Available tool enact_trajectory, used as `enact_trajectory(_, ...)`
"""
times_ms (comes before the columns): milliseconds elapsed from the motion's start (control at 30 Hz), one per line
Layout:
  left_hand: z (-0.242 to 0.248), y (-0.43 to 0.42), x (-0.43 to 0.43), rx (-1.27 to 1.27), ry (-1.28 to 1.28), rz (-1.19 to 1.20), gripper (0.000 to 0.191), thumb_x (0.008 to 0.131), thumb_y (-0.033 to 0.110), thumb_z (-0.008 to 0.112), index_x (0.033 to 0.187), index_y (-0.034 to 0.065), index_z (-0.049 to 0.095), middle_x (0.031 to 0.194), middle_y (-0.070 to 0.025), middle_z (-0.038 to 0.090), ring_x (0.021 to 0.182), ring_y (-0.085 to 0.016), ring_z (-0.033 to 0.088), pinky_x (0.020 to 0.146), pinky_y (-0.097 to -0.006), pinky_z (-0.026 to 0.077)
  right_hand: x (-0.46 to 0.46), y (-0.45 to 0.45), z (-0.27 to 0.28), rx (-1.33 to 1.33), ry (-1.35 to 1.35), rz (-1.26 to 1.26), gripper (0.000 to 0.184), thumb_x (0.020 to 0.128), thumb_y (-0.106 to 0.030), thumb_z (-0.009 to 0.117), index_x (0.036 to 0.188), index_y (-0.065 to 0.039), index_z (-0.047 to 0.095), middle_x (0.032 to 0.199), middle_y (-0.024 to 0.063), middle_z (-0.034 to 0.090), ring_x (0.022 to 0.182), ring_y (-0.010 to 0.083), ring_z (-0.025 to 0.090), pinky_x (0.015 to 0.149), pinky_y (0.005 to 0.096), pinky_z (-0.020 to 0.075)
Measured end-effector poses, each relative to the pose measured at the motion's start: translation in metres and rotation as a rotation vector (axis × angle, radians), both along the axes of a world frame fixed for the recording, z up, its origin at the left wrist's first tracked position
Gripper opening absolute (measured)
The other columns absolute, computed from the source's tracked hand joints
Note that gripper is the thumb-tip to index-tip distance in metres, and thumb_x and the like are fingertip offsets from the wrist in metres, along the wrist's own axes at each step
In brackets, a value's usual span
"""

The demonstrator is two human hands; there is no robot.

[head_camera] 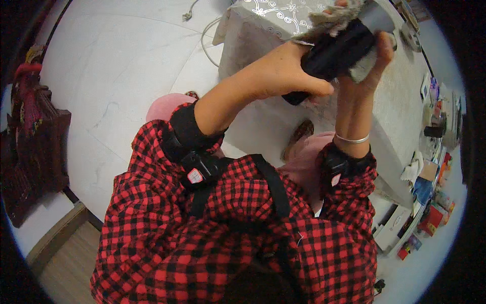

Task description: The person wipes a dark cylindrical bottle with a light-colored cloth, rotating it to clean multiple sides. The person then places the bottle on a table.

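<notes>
My left hand (300,72) grips a black cylindrical object (340,51) with a grey end (376,17), held tilted above the table side. A smaller black part of it shows below my left thumb; I cannot tell what the object is. My right hand (366,76) is at the grey end, fingers bent around a greyish cloth (362,68) pressed to the object. More of a rough beige-grey cloth (334,19) lies along the object's far side, with a fingertip above it. Which hand that fingertip belongs to is unclear.
Ahead stands a table under a grey patterned tablecloth (281,15). A cable with a plug (186,16) lies on the pale tiled floor (125,57). On the right runs a long light surface (398,95), with several household items beyond it. Dark carved wooden furniture (41,148) is at left.
</notes>
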State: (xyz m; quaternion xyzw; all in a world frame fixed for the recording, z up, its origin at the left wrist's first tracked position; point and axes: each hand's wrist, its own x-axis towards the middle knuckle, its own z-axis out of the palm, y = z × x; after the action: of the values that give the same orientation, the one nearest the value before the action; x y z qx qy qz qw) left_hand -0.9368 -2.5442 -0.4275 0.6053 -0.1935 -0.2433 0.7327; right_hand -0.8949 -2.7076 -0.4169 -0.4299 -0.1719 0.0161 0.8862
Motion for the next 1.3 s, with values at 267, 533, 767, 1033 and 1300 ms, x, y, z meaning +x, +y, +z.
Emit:
enact_trajectory(267,-0.023,-0.001,0.019,0.709,-0.59,0.631,0.038,0.061,0.02,0.073,0.089,-0.001,0.058,0.075,-0.0217,0.062,0.072,-0.038,0.062,0.066,-0.0407,0.049,-0.013,0.037,-0.026,-0.507,0.052,-0.356,0.032,0.077,-0.018,0.072,0.098,-0.005,0.053,0.087,0.0011,0.058,0.076,0.0107,0.056,0.069,0.0259,0.0471)
enact_trajectory(533,-0.007,-0.007,0.003,0.081,-0.002,0.124,0.022,0.067,0.018,0.068,0.077,0.0012,0.058,0.065,-0.0045,0.058,0.059,-0.014,0.057,0.054,-0.0284,0.045,-0.016,0.016,0.004,-0.126,0.1,-0.033,0.049,0.077,-0.019,0.069,0.118,-0.002,0.048,0.093,0.0041,0.058,0.079,0.0125,0.058,0.068,0.0258,0.0492)
enact_trajectory(767,-0.004,-0.012,-0.027,-0.522,0.576,-0.702,0.053,0.058,0.027,0.078,0.095,-0.0011,0.051,0.071,-0.0092,0.058,0.059,-0.019,0.057,0.052,-0.028,0.044,-0.011,0.01,0.016,0.396,-0.325,0.7,0.08,0.069,-0.036,0.077,0.131,-0.012,0.034,0.105,0.0108,0.049,0.102,0.0322,0.052,0.094,0.0452,0.044)
enact_trajectory(1033,-0.003,0.001,-0.009,-0.131,0.185,-0.126,0.048,0.064,0.024,0.077,0.099,0.0001,0.055,0.078,-0.0085,0.059,0.068,-0.019,0.06,0.062,-0.0311,0.05,-0.02,0.011,0.012,0.037,0.028,0.165,0.078,0.072,-0.046,0.07,0.131,-0.007,0.036,0.108,0.0138,0.053,0.098,0.0293,0.057,0.085,0.0401,0.0499)
enact_trajectory(1300,-0.015,-0.002,0.006,0.695,-0.607,0.607,0.038,0.064,0.015,0.071,0.094,-0.0003,0.052,0.071,-0.0186,0.061,0.069,-0.037,0.062,0.063,-0.0403,0.048,-0.023,0.046,-0.02,-0.412,0.064,-0.353,0.05,0.071,-0.012,0.075,0.11,-0.004,0.045,0.095,0.0042,0.055,0.086,0.0131,0.055,0.076,0.0283,0.0472)
